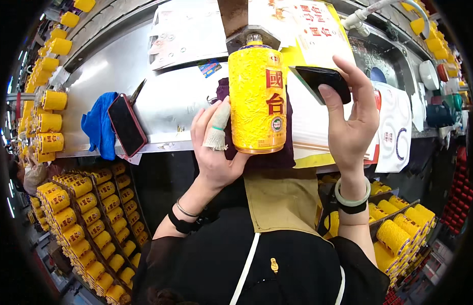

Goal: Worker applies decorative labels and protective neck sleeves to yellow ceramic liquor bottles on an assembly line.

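A yellow bottle (256, 101) with a raised pattern, red characters and a round emblem lies in the middle, its clear neck pointing away from me. My left hand (216, 147) grips its left side, with the thumb by its base. Knitted covers sit on some of those fingers. Dark purple cloth shows beneath and beside the bottle. In my right hand (351, 109), between thumb and fingers, is a flat black tool (324, 84) with a pale, straight edge. It is held just right of the bottle, apart from it.
A phone (127, 124) and a blue cloth (100, 124) lie on the metal bench (102, 56) at left. Printed sheets (188, 35) lie at the back. A sink (379, 56) with a pipe is at back right. Racks of yellow bottles (89, 203) stand below on both sides.
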A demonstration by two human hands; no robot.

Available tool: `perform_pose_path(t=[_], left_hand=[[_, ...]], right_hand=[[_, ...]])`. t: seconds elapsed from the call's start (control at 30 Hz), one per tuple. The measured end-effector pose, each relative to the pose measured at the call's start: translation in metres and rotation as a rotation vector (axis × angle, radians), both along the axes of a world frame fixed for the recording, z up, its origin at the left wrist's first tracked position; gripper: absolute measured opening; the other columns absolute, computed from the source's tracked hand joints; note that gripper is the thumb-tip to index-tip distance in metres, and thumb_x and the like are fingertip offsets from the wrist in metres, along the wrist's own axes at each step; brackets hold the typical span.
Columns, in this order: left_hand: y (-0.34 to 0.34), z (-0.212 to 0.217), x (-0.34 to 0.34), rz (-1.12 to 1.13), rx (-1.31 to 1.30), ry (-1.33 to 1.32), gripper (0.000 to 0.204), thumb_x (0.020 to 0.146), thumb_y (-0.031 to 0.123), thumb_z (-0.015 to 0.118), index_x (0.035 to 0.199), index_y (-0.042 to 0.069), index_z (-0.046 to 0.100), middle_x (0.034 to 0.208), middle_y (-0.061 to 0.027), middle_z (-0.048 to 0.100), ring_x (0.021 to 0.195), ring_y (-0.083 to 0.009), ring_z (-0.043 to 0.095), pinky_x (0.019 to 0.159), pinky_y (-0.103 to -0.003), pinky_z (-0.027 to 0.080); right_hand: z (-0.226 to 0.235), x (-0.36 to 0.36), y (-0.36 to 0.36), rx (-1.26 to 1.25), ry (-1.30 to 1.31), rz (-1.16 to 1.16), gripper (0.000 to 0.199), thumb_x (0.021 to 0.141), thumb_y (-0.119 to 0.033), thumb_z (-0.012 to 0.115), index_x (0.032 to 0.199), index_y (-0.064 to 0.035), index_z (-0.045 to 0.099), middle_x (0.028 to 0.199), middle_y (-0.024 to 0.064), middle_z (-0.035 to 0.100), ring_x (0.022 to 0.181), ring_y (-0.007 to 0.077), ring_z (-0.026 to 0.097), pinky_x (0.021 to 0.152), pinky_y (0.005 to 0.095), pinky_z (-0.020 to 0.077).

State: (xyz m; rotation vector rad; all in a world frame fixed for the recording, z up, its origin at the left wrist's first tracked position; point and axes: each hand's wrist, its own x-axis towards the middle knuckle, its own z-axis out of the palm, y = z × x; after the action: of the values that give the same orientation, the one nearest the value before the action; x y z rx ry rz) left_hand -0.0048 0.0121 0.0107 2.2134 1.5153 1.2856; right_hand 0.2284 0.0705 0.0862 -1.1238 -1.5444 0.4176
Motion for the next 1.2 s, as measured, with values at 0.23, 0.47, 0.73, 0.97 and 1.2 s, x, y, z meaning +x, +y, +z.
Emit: perform_pose_path(t=[0.23, 0.47, 0.73, 0.97, 1.2], left_hand=[[-0.001, -0.002, 0.000, -0.057, -0.086, -0.016, 0.082, 0.077, 0.021, 0.082, 0.147, -0.005, 0.048, 0.147, -0.0221, 0.054, 0.133, -0.0401, 0.051, 0.114, -0.052, 0.037], [0.001, -0.004, -0.003, -0.128, -0.179, -0.109, 0.082, 0.077, 0.014, 0.081, 0.149, -0.005, 0.045, 0.146, -0.0232, 0.050, 0.132, -0.0412, 0.050, 0.113, -0.049, 0.038], [0.005, -0.004, -0.009, -0.195, -0.232, -0.091, 0.085, 0.075, 0.004, 0.080, 0.151, -0.005, 0.042, 0.145, -0.0242, 0.049, 0.132, -0.0425, 0.049, 0.113, -0.048, 0.039], [0.002, -0.007, -0.011, -0.200, -0.250, -0.100, 0.087, 0.073, 0.003, 0.081, 0.151, -0.007, 0.041, 0.146, -0.0251, 0.047, 0.133, -0.0435, 0.048, 0.114, -0.049, 0.038], [0.000, -0.007, -0.012, -0.192, -0.292, -0.093, 0.088, 0.076, 0.003, 0.080, 0.153, -0.007, 0.039, 0.148, -0.0252, 0.046, 0.134, -0.0434, 0.047, 0.115, -0.048, 0.038]], right_hand=[[0.010, -0.010, 0.008, 0.354, -0.638, 0.513, 0.031, 0.077, -0.017, 0.068, 0.107, -0.0153, 0.077, 0.097, -0.0035, 0.071, 0.086, 0.0168, 0.061, 0.079, 0.0337, 0.0479], [0.013, -0.009, 0.082, 0.459, -0.582, 0.280, 0.027, 0.080, -0.011, 0.077, 0.106, -0.0135, 0.074, 0.093, -0.0003, 0.071, 0.081, 0.0224, 0.060, 0.075, 0.0359, 0.0445], [0.006, -0.010, 0.031, 0.346, -0.551, 0.695, 0.034, 0.085, -0.014, 0.077, 0.118, -0.0141, 0.074, 0.101, 0.0009, 0.071, 0.080, 0.0185, 0.062, 0.079, 0.0365, 0.0521], [-0.003, 0.005, 0.069, 0.539, -0.640, 0.313, 0.026, 0.081, -0.012, 0.075, 0.107, -0.0140, 0.075, 0.102, -0.0046, 0.072, 0.083, 0.0184, 0.060, 0.078, 0.0343, 0.0468], [-0.017, -0.004, 0.017, 0.366, -0.385, 0.741, 0.033, 0.085, -0.012, 0.076, 0.118, -0.0080, 0.071, 0.101, 0.0052, 0.070, 0.080, 0.0188, 0.063, 0.071, 0.0322, 0.0511]])
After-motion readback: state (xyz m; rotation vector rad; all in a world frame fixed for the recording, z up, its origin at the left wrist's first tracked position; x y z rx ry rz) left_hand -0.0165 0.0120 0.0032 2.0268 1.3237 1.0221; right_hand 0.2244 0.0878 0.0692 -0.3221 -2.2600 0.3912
